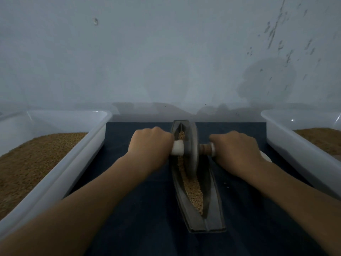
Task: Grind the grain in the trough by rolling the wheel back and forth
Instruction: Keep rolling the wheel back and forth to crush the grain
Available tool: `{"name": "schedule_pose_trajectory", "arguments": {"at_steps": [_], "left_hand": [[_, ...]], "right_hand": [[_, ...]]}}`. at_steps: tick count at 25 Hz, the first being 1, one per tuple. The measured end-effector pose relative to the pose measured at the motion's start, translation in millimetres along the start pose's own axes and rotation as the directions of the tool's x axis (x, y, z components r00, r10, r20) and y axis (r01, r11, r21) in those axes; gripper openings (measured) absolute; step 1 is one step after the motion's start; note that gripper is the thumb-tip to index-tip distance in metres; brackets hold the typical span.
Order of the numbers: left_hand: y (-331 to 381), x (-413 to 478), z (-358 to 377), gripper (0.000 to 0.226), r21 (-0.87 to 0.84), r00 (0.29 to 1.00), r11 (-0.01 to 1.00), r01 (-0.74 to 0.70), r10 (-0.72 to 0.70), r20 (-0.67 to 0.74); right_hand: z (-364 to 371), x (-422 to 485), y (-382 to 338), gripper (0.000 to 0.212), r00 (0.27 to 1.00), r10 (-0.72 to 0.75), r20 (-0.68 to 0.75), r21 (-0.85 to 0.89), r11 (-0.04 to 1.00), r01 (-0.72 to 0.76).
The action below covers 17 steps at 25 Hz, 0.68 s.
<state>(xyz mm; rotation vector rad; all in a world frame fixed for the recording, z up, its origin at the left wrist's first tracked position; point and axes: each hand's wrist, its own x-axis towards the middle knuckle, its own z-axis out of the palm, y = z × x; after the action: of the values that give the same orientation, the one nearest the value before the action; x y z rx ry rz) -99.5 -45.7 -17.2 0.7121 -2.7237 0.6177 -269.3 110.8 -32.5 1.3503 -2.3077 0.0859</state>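
— How many tubs are beside you?
— Two white plastic ones: the nine o'clock tub and the three o'clock tub.
— And the grinding gear?
— One trough, one wheel, one axle, one line of grain, all at twelve o'clock on one dark mat.
— Hands?
— Two: my left hand and my right hand.

Left tub, right tub, dark cloth.
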Motion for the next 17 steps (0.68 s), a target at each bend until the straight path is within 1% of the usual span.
{"name": "schedule_pose_trajectory", "arguments": {"at_steps": [2,3,5,7,9,10,12,14,17], "left_hand": [[3,-30,-6,0.015,-0.005,0.999,1.0,-0.024,0.023,-0.039],[3,-40,-10,0.02,0.004,0.998,0.999,-0.034,0.034,-0.057],[4,-46,-11,0.029,0.002,0.996,0.999,-0.039,0.039,-0.074],[4,-35,-4,0.019,-0.012,0.998,1.0,-0.001,0.001,-0.059],[3,-9,9,0.011,-0.013,0.997,0.999,0.049,-0.05,-0.066],[0,7,13,0.01,-0.007,0.995,0.997,0.076,-0.077,-0.066],[-6,31,16,0.014,-0.018,0.994,0.995,0.101,-0.102,-0.035],[-8,38,14,0.016,0.001,0.996,0.996,0.089,-0.089,-0.016],[-1,14,0,0.012,0.045,1.0,0.999,0.003,-0.001,-0.03]], "right_hand": [[-12,-35,1,0.051,0.995,-0.084,-0.05,-0.069,0.994,0.081],[-20,-46,1,0.057,0.991,-0.114,-0.068,-0.095,0.99,0.108],[-31,-52,1,0.06,0.993,-0.102,-0.052,-0.085,0.992,0.097],[-24,-40,-1,0.051,0.998,-0.057,-0.016,-0.079,0.995,0.056],[-9,-7,-4,0.037,1.0,-0.002,-0.016,-0.023,1.0,0.001],[-3,13,-5,0.032,1.0,0.024,-0.001,-0.003,1.0,-0.024],[3,45,-7,0.028,0.998,0.062,0.03,0.011,0.998,-0.063],[5,52,-6,0.028,0.998,0.06,0.019,0.019,0.998,-0.06],[2,9,0,0.027,0.998,0.042,0.036,0.06,0.997,-0.044]]}}
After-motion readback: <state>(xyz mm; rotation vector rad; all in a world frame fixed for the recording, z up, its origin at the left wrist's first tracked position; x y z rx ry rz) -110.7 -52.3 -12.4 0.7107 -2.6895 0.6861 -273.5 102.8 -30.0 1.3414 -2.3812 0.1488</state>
